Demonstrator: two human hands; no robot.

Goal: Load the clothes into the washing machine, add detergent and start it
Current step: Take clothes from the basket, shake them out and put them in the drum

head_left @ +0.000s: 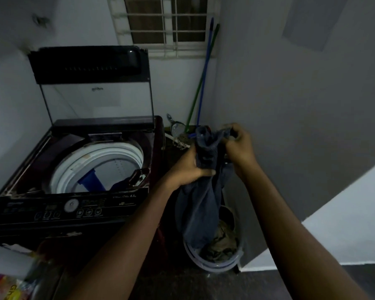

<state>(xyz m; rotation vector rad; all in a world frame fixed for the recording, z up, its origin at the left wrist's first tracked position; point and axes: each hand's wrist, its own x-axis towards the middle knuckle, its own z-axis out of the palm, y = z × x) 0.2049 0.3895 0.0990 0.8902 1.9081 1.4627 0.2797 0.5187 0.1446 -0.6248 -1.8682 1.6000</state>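
The weak spot, as I judge it, is the long tail of the dark blue garment (200, 204). It hangs down into the bucket (217, 264), and its lower end lies among the other clothes (222, 241) there. If I swing left towards the machine without lifting first, that tail could drag another piece out onto the floor or tip the bucket. It could also catch on the near right corner of the machine's top.

My left hand (195, 167) is clenched round the bunched middle of the garment, fingers wrapped over the folds. My right hand (239, 148), a little higher and farther, pinches the top edge between curled fingers and thumb. Both hands grasp cloth, so the upper part is secure and only the lower part hangs loose.

The bucket stands on the floor below the hands, near the right wall. To the left is the washing machine (74, 204), with its lid (91, 83) propped upright at the far side and the drum (100, 167) open. A dark cloth (121, 184) already lies inside, against the near right of the drum opening. In the near left corner lies a colourful packet (7, 286), possibly detergent, though I cannot read it. If I forget it, the wash would run without soap.
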